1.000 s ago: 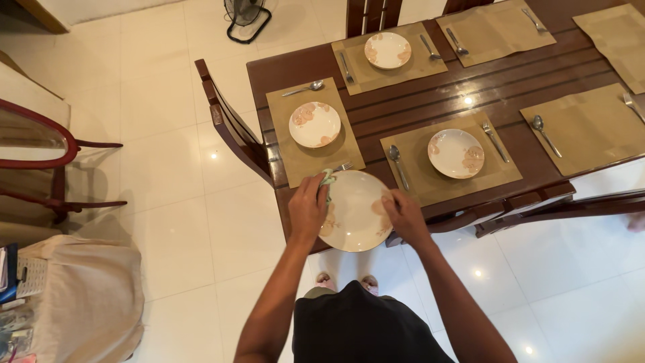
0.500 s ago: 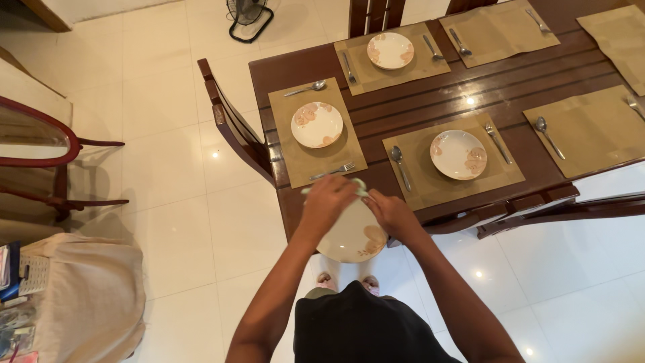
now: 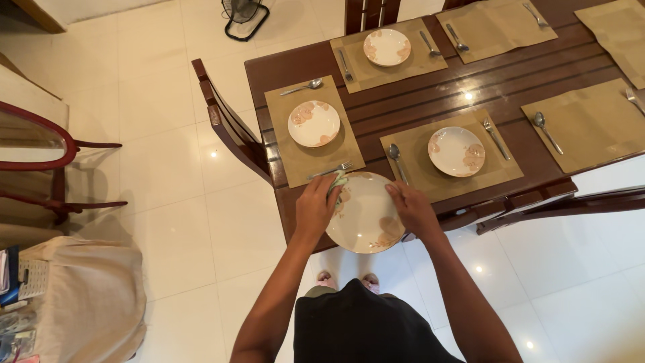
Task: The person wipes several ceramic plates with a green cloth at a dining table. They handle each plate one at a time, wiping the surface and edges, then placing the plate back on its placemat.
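1. Both your hands grasp the large round cream plate with faded orange flowers (image 3: 365,212): left hand (image 3: 316,208) pinches its left rim with a pale green cloth (image 3: 338,185), right hand (image 3: 414,210) clamps the right rim.
2. It hangs face-up between them, over the dark wooden table (image 3: 430,94) edge.
3. Half a second ago your hands covered its top; now they sit apart.

Plate (image 3: 366,214) between both hands, before the table (image 3: 430,87) edge; fork (image 3: 330,171) just behind (on a placemat (image 3: 295,114))

No packages, labels, signs, screens
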